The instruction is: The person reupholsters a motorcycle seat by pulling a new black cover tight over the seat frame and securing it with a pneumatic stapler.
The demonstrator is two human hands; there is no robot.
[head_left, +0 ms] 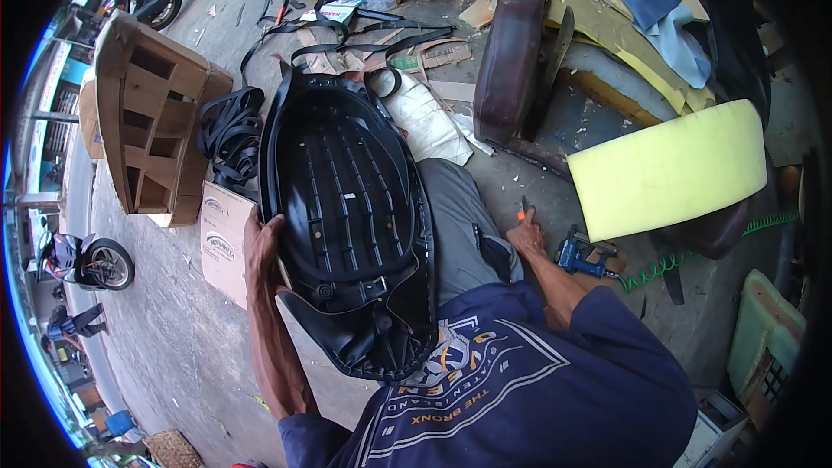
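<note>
A black motorcycle seat (355,182) lies upside down across my lap, its ribbed plastic underside facing up. Black cover material is folded over its rim, with a loose flap at the near end. My left hand (263,247) grips the seat's left edge, fingers wrapped against the rim. Off to the right, low by my leg, my right hand (527,237) is closed on a small orange tool (523,212) with a narrow dark tip; its exact kind is too small to tell. Close beside that hand lies a blue staple gun (582,258) on the ground.
A green coiled air hose (659,270) runs rightward from the staple gun. Yellow foam (667,173) rests at the right, near a dark red seat (510,43). Black straps (232,134) and a cardboard piece (224,238) lie left, beside a wooden frame (156,117). A motorcycle (91,260) stands farther left.
</note>
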